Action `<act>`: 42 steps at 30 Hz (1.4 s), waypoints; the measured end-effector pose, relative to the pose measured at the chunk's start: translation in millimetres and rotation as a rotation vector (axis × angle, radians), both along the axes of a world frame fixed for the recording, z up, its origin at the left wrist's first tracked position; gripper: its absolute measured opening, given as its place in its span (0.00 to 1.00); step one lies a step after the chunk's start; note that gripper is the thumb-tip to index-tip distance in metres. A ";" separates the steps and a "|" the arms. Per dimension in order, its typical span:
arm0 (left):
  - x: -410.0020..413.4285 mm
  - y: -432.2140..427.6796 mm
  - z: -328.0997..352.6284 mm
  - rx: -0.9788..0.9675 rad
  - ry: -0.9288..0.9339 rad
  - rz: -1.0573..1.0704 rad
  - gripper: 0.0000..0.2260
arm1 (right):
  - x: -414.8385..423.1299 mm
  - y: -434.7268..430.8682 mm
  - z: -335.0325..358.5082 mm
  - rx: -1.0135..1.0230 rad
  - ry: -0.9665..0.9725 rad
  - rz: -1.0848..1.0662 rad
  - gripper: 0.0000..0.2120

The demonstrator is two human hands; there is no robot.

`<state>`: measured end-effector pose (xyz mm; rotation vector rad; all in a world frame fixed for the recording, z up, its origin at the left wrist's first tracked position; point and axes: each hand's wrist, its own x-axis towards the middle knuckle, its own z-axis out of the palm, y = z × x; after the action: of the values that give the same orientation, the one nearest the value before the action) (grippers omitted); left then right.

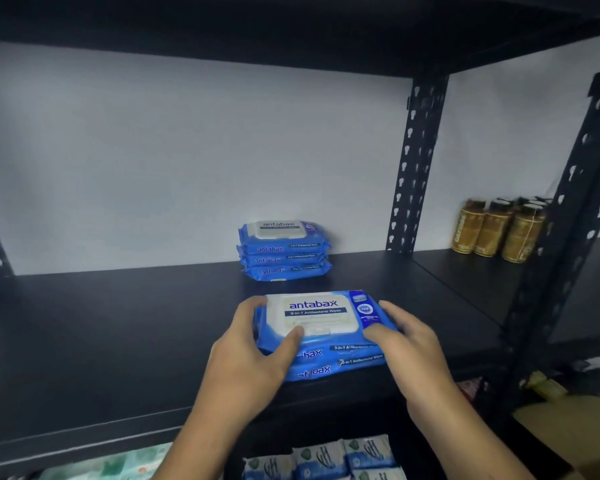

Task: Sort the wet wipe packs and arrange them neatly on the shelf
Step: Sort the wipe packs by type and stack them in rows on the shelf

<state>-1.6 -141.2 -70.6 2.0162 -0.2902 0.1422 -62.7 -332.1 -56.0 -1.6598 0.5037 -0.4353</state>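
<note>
Antabax wet wipe packs (pixel 319 313), stacked, rest at the front of the black shelf (pixel 118 323), in line with a second stack (pixel 283 251) by the back wall. The front stack is gripped by the left hand (pixel 253 351) and right hand (pixel 409 341), each curled round an end, probably so the soft packs are kept squared. Blue wrappers are seen, with the white flip lid faced upward.

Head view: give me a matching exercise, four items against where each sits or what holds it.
Items:
1. front stack
2. rear stack
3. gold bottles
4. white-blue packs

Places or states:
a. on the level below
b. at the rear of the bay, untouched
c. gripped by the left hand and right hand
d. in the next bay to the right

Pairs: 1-c, 2-b, 3-d, 4-a
</note>
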 end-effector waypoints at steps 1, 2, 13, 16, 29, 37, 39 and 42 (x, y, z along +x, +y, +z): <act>-0.1 0.3 1.5 0.035 -0.016 0.003 0.26 | 2.1 -2.1 -0.1 0.025 0.000 -0.010 0.16; -0.4 0.7 2.4 0.084 -0.041 0.011 0.29 | 3.3 -4.2 -0.3 0.029 0.006 -0.016 0.21; -8.1 13.2 -32.7 0.410 -0.545 -0.028 0.29 | -17.6 6.0 -21.3 -1.171 -0.022 0.290 0.35; -6.3 7.6 -42.7 0.379 -0.542 -0.040 0.29 | -11.5 3.5 -33.8 -1.188 -0.039 0.222 0.31; 16.3 -65.4 -27.4 0.426 -0.502 -0.226 0.27 | -0.6 -68.0 -45.4 -1.193 -0.044 -0.003 0.32; 76.3 -131.0 -8.4 0.618 -0.452 -0.308 0.27 | 46.5 -132.7 -46.2 -1.204 -0.032 -0.077 0.30; 95.8 -142.9 -6.0 0.644 -0.433 -0.322 0.27 | 62.0 -143.2 -45.9 -1.184 -0.038 -0.079 0.29; 121.3 -155.3 -2.0 0.786 -0.543 -0.291 0.26 | 89.4 -157.8 -43.4 -1.204 0.011 -0.052 0.29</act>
<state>119.7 -296.4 -72.6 2.6430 -1.1186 0.4462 26.8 -489.8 -99.4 -2.7969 0.2789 -0.8633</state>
